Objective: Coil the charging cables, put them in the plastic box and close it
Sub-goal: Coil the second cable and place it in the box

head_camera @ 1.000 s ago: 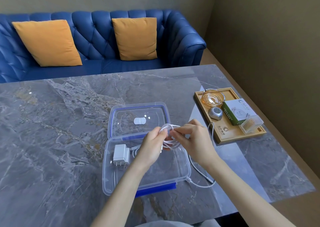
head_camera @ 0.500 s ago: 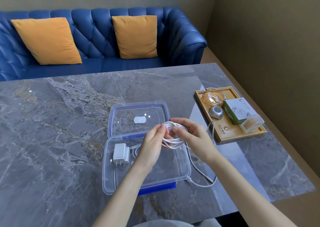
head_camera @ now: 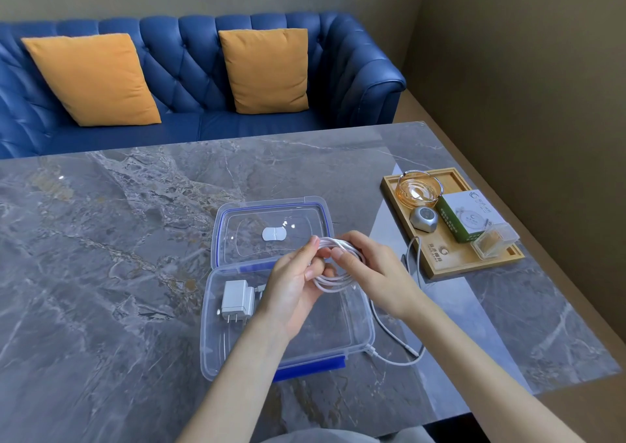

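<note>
A clear plastic box (head_camera: 352,341) with blue seals stands open on the marble table, its lid (head_camera: 271,219) folded back flat behind it. Inside at the left lies a white plug charger (head_camera: 237,298). Above the box both hands hold a coil of white cable (head_camera: 338,275). My left hand (head_camera: 294,283) grips the coil's left side, and my right hand (head_camera: 372,273) pinches its right side between thumb and fingers. The cable's loose tail (head_camera: 393,337) runs down past the box's right side, loops on the table, and rises toward the wooden tray.
A wooden tray (head_camera: 437,256) at the right holds an amber glass dish (head_camera: 420,190), a grey gadget (head_camera: 423,217), a green and white carton (head_camera: 471,215) and a small clear case (head_camera: 494,244). A blue sofa (head_camera: 189,80) with two orange cushions stands behind the table.
The coil has grown into a rounder loop and both hands have shifted slightly on it. The loose tail on the table has shortened a little.
</note>
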